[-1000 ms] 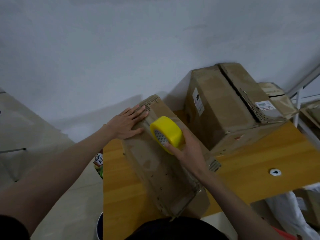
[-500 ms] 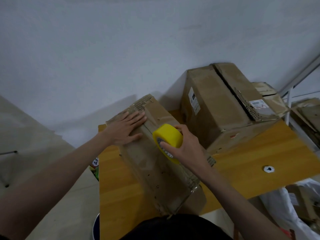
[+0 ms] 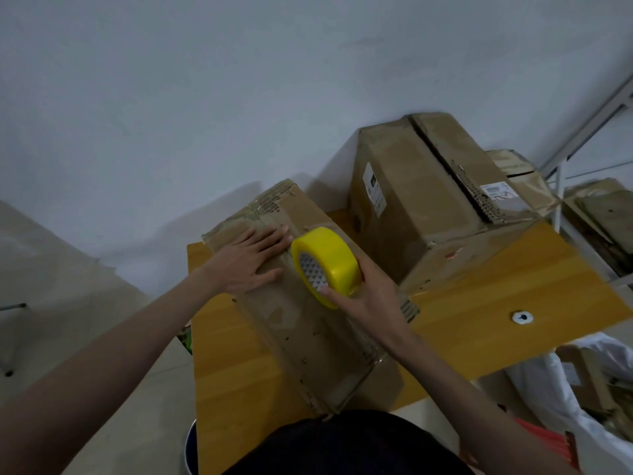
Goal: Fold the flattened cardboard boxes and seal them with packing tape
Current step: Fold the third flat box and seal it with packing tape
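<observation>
The left hand [image 3: 251,260] lies flat, fingers straight and spread, on the far end of the cardboard box [image 3: 301,303] that stands on the wooden table [image 3: 479,320]. It curls round nothing. It seems to press there to keep the flaps down and the box steady while the tape is run along the top. Just right of those fingertips, nearly touching them, stands the yellow tape roll [image 3: 327,264], on edge on the box's top face. The right hand [image 3: 370,296] grips it from the near side, thumb across the open core and fingers curled over the outer band, probably so the roll can turn as it is drawn along. Whether a strip already sticks to the cardboard under the roll cannot be told.

Beyond and to the right of the gripping hand sits a larger box [image 3: 428,207], its top seam gaping, and behind that the corner of a smaller box [image 3: 517,166].

The count: two hands, one tape roll, three boxes on the table, one white disc [image 3: 522,317] right of the wrist.
</observation>
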Action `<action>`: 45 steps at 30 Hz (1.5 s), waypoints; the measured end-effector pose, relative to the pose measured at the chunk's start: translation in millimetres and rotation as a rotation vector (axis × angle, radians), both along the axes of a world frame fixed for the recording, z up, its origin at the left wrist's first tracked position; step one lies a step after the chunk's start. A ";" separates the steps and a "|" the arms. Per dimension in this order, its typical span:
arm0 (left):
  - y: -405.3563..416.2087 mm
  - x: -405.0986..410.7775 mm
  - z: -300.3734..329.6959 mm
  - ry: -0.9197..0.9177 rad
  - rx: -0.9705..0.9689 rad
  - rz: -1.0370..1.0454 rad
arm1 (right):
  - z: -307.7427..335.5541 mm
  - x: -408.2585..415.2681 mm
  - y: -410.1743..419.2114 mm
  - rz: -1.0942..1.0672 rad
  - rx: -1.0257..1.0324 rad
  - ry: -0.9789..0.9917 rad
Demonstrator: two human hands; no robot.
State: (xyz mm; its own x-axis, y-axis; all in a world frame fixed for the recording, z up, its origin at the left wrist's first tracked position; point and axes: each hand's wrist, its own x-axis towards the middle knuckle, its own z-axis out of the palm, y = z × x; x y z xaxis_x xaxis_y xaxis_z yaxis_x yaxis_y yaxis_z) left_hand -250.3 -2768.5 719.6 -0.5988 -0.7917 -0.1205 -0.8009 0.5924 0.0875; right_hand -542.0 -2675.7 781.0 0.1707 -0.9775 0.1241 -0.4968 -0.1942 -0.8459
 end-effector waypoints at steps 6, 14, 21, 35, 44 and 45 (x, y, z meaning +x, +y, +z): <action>1.3 1.3 -0.8 0.024 0.001 0.016 | 18.2 -17.2 14.4 -0.011 0.020 0.026; 19.6 -15.9 2.1 -0.016 -0.021 -0.038 | 11.8 -17.7 16.8 -0.028 0.080 0.118; 47.0 -39.8 -7.5 0.045 0.000 -0.144 | -0.4 -26.0 24.0 0.029 0.244 0.097; 40.8 -37.2 -12.6 0.023 0.013 -0.129 | -2.2 -28.6 43.5 0.016 0.195 0.027; 37.7 -38.4 -8.9 0.029 0.008 -0.129 | 29.0 -53.3 59.9 -0.005 0.293 0.142; 38.8 -37.8 -8.9 0.026 0.005 -0.136 | 29.1 -51.4 60.4 -0.006 0.297 0.142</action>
